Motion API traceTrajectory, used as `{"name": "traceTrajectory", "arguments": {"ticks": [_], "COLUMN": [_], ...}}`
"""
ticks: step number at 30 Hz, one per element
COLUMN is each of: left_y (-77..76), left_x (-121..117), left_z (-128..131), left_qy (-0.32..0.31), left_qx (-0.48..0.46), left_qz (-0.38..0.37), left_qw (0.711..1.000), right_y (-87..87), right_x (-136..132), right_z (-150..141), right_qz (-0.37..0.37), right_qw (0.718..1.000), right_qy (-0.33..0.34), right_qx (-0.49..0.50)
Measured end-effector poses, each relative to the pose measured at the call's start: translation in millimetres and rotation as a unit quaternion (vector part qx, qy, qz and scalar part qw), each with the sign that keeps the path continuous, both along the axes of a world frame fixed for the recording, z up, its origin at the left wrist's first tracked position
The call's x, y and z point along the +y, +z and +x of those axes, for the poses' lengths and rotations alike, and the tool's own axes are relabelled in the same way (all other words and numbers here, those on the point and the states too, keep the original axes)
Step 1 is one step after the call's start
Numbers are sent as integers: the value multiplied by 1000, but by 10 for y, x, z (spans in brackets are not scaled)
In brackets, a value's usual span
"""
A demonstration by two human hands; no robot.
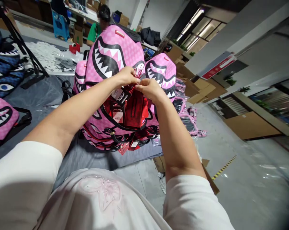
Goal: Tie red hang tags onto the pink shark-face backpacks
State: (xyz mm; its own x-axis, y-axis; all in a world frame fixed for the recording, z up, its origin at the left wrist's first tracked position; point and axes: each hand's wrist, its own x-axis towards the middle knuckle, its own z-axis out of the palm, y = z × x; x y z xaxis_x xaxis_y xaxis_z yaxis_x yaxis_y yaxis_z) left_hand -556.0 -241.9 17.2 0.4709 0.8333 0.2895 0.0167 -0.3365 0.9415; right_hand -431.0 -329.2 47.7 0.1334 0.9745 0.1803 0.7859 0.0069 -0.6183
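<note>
My left hand (pixel 127 76) is closed in a pinch around a bunch of thin red tag strings (pixel 139 69). Close against it, my right hand (pixel 151 89) also pinches at the strings, though its fingertips partly hide what is between them. Below my fingers hang black hang tags (pixel 122 95) and a tag with a white barcode label (pixel 118 116). A shiny red packet-like piece (pixel 134 110) lies at the opening of a pink backpack (pixel 122 124). Behind my hands stands another pink backpack (pixel 132 44) with a shark-mouth print.
More pink backpacks (pixel 161 68) stand to the right on the grey-covered table (pixel 48 92). Blue backpacks (pixel 7 68) are stacked at left. A red tape dispenser (pixel 74 48) sits beyond. Another person in a green top (pixel 93 33) is at the back. Cardboard boxes (pixel 202 88) stand at right.
</note>
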Motion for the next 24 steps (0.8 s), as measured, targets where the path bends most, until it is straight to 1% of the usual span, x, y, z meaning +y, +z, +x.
{"name": "traceTrajectory", "arguments": {"ticks": [2,4,7,10,13,16,19,22,24], "left_y": [-6,-18,-42,-65,-87,-98,-90,-76,-74], "left_x": [-12,-14,0,22,40,46,36,18,11], "left_z": [-3,8,43,76,70,12,-47,-62,-58], "left_qy": [-1,10,34,52,63,81,81,66,71], "left_qx": [-15,-34,-42,-34,-34,-23,-12,-7,-6], "left_qz": [1,2,4,16,27,27,24,22,19], "left_qw": [1000,999,999,998,997,996,996,998,997], "right_y": [14,26,28,11,10,64,134,137,84], "right_x": [-3,-1,4,-2,-26,-79,-173,-340,-510], "right_z": [7,14,-9,-63,-47,104,302,418,436], "right_qz": [-9,0,39,88,101,73,69,114,163], "right_qw": [1000,1000,996,977,967,977,992,993,983], "right_qy": [-2,1,-3,-33,-45,-29,-27,-39,-72], "right_qx": [14,3,-85,-191,-231,-196,-102,-2,43]}}
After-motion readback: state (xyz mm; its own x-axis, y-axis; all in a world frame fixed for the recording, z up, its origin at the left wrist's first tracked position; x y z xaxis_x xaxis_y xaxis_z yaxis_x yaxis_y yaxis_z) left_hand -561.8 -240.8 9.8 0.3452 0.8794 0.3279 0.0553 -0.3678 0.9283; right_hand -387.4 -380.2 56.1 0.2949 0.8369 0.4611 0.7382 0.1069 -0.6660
